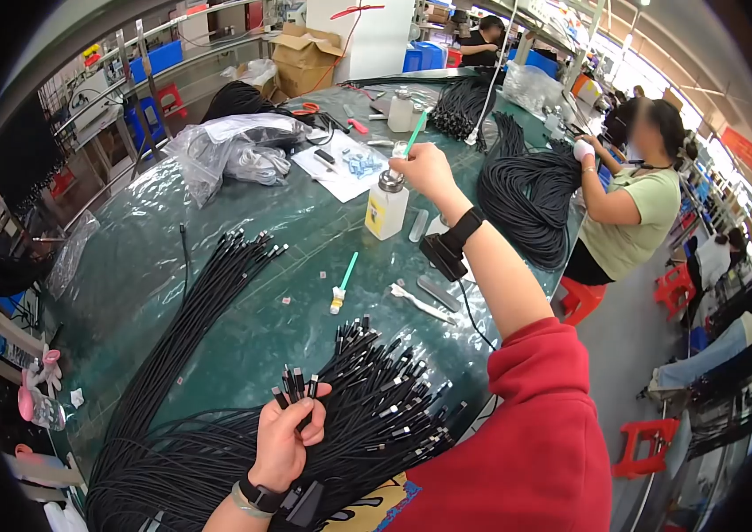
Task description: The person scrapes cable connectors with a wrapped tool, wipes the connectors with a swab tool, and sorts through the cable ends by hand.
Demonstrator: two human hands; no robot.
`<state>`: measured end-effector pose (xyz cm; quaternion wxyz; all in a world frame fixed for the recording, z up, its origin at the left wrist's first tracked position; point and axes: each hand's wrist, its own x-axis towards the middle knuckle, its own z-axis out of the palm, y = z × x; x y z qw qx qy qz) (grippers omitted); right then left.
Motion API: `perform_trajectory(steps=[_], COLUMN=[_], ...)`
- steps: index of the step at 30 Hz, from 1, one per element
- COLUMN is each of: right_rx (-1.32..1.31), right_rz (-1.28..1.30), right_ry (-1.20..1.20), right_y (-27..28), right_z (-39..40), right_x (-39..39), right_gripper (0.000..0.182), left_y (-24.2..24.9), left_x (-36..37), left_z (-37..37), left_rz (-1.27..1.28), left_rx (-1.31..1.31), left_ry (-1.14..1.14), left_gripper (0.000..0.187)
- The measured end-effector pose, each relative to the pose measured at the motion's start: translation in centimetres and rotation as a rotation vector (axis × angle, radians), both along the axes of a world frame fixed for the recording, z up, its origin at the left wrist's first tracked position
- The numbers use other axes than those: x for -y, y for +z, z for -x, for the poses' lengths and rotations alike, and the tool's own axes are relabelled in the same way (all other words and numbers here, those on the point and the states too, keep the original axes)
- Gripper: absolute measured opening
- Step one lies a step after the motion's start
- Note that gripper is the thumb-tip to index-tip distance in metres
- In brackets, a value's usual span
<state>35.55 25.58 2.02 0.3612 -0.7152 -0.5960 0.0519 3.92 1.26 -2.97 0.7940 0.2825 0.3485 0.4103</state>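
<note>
My left hand [292,430] is closed around several black cable ends [297,385] with silver connectors pointing up, at the lower middle. A large bundle of black cables [376,390] lies beside and beneath it. Farther up, my right hand [429,171] pinches a thin green stick [416,131] over the metal top of a white bottle [387,209] with a yellow label. Whether the stick's lower end touches the bottle top cannot be made out. Another green stick [350,270] with a yellowish end rests on the green table [243,208] below the bottle.
A second cable bundle [207,288] lies at left. Plastic bags [234,155], white paper [338,166] and another bottle [401,113] are farther back. A person [637,191] handles cables [526,191] at right. Tools [424,304] lie near my right forearm.
</note>
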Motion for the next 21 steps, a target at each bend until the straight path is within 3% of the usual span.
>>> perform_trajectory(steps=[13, 18, 21], right_rx=[0.155, 0.178, 0.187], right_rz=[-0.02, -0.034, -0.038], right_ry=[0.057, 0.053, 0.079], right_y=[0.2, 0.5, 0.0], right_z=[0.2, 0.3, -0.2], right_x=[0.1, 0.3, -0.3], right_gripper=[0.031, 0.032, 0.032], left_y=[-0.5, 0.1, 0.5], left_x=[-0.3, -0.1, -0.1], left_z=[0.7, 0.4, 0.5], left_rz=[0.049, 0.052, -0.008], left_rx=[0.103, 0.111, 0.015], left_ry=[-0.081, -0.008, -0.028], left_gripper=[0.027, 0.026, 0.025])
